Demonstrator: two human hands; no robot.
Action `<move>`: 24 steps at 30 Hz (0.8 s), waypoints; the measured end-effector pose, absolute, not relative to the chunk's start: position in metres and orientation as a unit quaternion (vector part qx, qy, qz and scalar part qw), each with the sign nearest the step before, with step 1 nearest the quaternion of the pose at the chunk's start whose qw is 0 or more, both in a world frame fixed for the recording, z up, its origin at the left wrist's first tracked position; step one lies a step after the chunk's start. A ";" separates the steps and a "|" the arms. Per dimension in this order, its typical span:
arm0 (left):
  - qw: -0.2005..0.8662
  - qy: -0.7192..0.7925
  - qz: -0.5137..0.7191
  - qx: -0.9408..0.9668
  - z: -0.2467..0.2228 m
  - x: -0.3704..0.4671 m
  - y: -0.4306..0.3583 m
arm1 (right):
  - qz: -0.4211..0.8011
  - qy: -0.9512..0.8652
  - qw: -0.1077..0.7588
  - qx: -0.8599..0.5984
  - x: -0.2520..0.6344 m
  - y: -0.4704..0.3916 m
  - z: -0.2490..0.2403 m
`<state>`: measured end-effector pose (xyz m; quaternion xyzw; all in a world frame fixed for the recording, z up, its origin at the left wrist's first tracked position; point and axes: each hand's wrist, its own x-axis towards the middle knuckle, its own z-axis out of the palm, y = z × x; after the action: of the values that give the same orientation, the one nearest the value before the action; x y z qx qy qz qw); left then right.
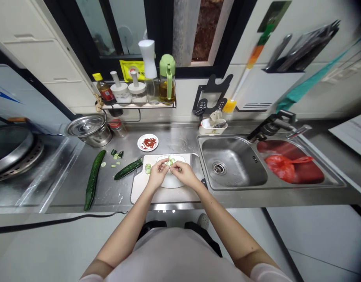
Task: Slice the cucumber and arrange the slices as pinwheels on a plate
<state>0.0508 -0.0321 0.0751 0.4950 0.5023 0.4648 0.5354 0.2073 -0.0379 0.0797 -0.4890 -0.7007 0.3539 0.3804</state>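
Note:
My left hand and my right hand meet over a white plate, their fingertips pinched close together. What they hold is too small to make out; it may be a cucumber slice. Pale green cucumber slices lie on the plate just beyond my fingers. The plate rests on a light cutting board. More slices sit at the board's left, beside a cut cucumber whose end reaches the board's edge.
A whole cucumber and scraps lie left. Behind are a dish of red pieces, a jar and a steel pot. The sink is right, with a red bag in its second basin.

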 end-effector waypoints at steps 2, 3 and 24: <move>0.537 0.503 0.465 0.491 0.067 0.053 -0.032 | 0.377 -0.683 0.380 -0.498 0.208 -0.037 0.071; 0.538 0.505 0.464 0.491 0.063 0.053 -0.033 | 0.387 -0.676 0.378 -0.502 0.208 -0.037 0.067; 0.438 0.615 0.192 0.626 0.011 0.044 -0.043 | 0.368 -0.706 0.128 -0.592 0.203 -0.053 0.027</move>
<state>0.0438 -0.0435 0.0108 0.6264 0.6155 0.1920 0.4381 0.2034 -0.0528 0.0267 -0.5918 -0.7059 0.3677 0.1277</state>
